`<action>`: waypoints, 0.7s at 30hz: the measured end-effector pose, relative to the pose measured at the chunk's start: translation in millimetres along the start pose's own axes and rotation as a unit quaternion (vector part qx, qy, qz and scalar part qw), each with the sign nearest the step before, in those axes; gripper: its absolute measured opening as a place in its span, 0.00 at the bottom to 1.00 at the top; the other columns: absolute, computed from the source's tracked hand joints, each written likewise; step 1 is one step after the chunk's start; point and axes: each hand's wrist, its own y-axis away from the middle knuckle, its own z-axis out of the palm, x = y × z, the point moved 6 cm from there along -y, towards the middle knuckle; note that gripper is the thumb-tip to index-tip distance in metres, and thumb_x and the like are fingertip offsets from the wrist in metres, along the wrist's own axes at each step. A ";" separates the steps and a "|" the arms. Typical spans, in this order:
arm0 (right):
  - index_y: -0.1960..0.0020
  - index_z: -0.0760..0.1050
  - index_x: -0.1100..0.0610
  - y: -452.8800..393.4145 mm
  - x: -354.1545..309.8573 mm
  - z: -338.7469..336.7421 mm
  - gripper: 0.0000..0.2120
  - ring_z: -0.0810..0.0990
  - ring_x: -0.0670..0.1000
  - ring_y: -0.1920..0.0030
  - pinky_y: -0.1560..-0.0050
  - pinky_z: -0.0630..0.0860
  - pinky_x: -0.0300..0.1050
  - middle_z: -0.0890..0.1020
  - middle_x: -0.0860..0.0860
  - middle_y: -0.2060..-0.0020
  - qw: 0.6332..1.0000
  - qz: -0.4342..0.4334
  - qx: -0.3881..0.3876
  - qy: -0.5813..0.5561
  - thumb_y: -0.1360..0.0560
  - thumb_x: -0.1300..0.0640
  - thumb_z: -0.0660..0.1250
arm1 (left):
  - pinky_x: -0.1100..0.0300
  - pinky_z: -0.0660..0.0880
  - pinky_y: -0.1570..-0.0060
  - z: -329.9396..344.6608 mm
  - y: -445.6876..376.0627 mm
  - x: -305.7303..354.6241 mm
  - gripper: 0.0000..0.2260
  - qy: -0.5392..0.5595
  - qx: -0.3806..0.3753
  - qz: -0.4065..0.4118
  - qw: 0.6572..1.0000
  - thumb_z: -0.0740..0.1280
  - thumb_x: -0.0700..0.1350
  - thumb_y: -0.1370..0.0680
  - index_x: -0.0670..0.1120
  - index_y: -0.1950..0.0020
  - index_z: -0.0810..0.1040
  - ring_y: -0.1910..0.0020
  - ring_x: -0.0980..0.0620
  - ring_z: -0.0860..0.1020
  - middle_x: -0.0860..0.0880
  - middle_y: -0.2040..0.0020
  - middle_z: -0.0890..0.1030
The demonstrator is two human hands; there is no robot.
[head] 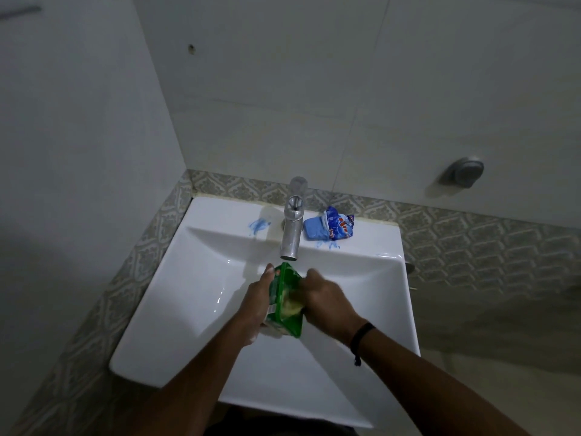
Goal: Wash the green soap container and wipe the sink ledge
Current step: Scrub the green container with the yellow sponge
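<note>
The soap container (pixel 284 298) is bright green with a yellowish patch inside. The sink (pixel 201 278) is glossy white, its ledge (pixel 239 215) smeared with blue streaks (pixel 259 225). A blue soap bar (pixel 314 229) lies in a blue, white and red wrapper (pixel 341 226). The tap (pixel 290 234) is silver. Beige tiles (pixel 471 243) carry a repeating lattice motif. A black wristband (pixel 361 336) circles one wrist.

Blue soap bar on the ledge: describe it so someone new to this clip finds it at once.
Start at the white sink and go up to the metal tap at the middle of its back ledge. Just right of the tap's base lies the blue soap bar, half out of a crumpled blue printed wrapper. It is a solid pale-blue block, unlike the flat blue smears on the ledge.
</note>
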 end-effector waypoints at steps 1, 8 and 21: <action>0.66 0.80 0.57 -3.9 9.7 -6.2 0.07 0.75 0.55 0.65 0.73 0.63 0.40 0.78 0.53 0.70 0.999 0.039 0.030 -0.006 0.38 0.66 0.75 | 0.48 0.76 0.42 0.8 -0.4 1.1 0.24 0.001 0.001 -0.002 1.000 0.52 0.63 0.19 0.51 0.50 0.82 0.50 0.43 0.82 0.44 0.52 0.85; 0.62 0.82 0.59 -13.9 1.7 5.5 0.06 0.75 0.56 0.61 0.67 0.68 0.44 0.82 0.57 0.64 0.989 0.089 -0.006 -0.119 0.31 0.67 0.68 | 0.49 0.75 0.43 4.8 -3.3 11.1 0.22 0.009 -0.005 0.006 1.000 0.51 0.62 0.19 0.52 0.54 0.81 0.52 0.45 0.81 0.46 0.54 0.84; 0.64 0.82 0.56 9.4 47.4 7.9 0.07 0.79 0.53 0.66 0.65 0.73 0.44 0.82 0.53 0.69 0.768 0.514 0.148 -0.352 0.28 0.57 0.69 | 0.59 0.74 0.60 6.3 -0.3 3.6 0.23 0.002 0.018 0.059 0.998 0.50 0.60 0.18 0.48 0.45 0.79 0.54 0.49 0.80 0.45 0.52 0.82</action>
